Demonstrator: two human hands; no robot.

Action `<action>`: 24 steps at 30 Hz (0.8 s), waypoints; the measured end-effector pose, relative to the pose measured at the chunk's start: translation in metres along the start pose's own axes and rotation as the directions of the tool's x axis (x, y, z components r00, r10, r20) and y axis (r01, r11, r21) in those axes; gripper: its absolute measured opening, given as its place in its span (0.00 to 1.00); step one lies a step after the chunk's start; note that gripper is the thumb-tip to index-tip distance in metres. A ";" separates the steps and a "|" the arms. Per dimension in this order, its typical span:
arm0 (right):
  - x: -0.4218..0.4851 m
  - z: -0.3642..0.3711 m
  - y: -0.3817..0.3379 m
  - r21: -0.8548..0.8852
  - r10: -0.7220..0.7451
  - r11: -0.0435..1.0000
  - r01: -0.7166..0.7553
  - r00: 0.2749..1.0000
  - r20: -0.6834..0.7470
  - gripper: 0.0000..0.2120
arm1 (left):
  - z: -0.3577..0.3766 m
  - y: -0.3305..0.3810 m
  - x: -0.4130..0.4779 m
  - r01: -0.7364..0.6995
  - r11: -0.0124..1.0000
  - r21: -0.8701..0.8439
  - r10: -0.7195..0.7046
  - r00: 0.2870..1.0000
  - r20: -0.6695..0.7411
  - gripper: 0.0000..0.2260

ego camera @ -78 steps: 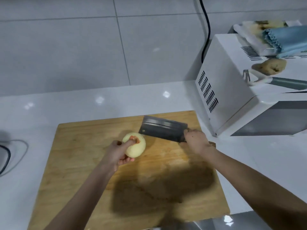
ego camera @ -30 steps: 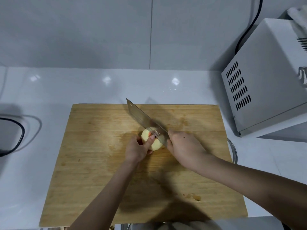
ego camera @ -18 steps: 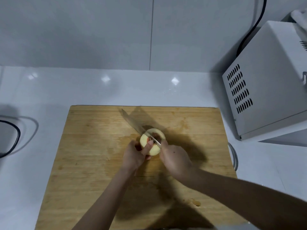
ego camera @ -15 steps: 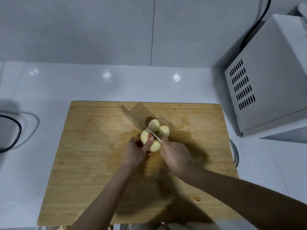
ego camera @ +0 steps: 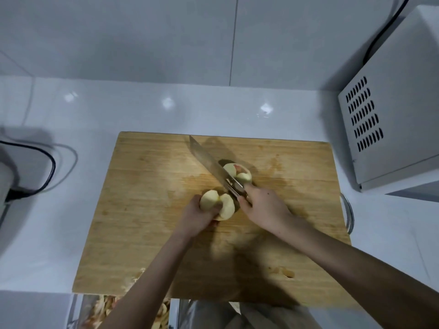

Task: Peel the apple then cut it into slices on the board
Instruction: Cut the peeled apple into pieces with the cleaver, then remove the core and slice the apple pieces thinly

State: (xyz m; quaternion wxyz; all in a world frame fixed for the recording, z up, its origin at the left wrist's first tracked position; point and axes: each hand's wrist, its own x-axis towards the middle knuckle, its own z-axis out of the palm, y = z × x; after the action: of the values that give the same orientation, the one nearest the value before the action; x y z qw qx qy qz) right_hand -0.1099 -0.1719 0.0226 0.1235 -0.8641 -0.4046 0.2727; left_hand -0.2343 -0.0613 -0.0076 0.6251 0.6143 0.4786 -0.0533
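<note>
Board (ego camera: pixel 142 222) lies flat on a white counter (ego camera: pixel 59 233), one long edge toward the person. Two peeled, pale yellow pieces rest on it near the middle, with the knife (ego camera: pixel 209 162) between them. Near apple piece (ego camera: pixel 209 200) is on the left of the blade. Far apple piece (ego camera: pixel 237 172) is on the right of the blade and carries a small patch of red skin at its top. The pieces are apart — the blade stands in the gap, tip pointing away and to the left.

Left hand (ego camera: pixel 197 219): fingers curled round the near apple piece from the person's side, one finger laid over its top. Right hand (ego camera: pixel 263 205): fingers wrapped tight round the knife handle, which the grip almost wholly hides.

Surroundings: a white microwave (ego camera: pixel 392 115) stands at the right rear, well apart from both pieces. A black cable (ego camera: pixel 51 167) loops on the counter at the left. A small scrap (ego camera: pixel 282 273) lies near the front right of the board. Peelings (ego camera: pixel 104 309) show below the front edge — their container cannot be made out.
</note>
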 end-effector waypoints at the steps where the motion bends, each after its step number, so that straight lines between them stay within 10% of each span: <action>1: -0.001 -0.001 0.000 0.003 -0.005 1.000 0.005 1.000 -0.015 0.05 | 0.000 0.000 0.002 -0.022 0.996 0.083 0.024 0.999 -0.030 0.22; 7: -0.027 -0.003 -0.002 0.307 0.094 0.950 -0.057 0.990 -0.106 0.06 | -0.004 -0.003 0.003 -0.008 0.994 0.111 0.013 0.999 -0.051 0.28; 11: -0.043 -0.012 -0.003 0.675 0.178 0.724 -0.142 0.984 0.016 0.08 | -0.006 -0.002 0.002 0.118 0.932 -0.344 -0.128 0.992 -0.006 0.19; 24: -0.047 -0.009 -0.004 0.711 0.157 0.684 -0.163 0.985 0.075 0.08 | 0.009 0.008 -0.007 0.036 0.767 -0.641 -0.027 0.999 0.024 0.05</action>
State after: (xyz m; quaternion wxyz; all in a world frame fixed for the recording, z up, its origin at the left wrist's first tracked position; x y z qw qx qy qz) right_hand -0.1318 -0.2050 0.0495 0.4231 -0.7794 -0.1905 0.4211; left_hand -0.2278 -0.0698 0.0009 0.7995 0.3556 0.4740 0.0985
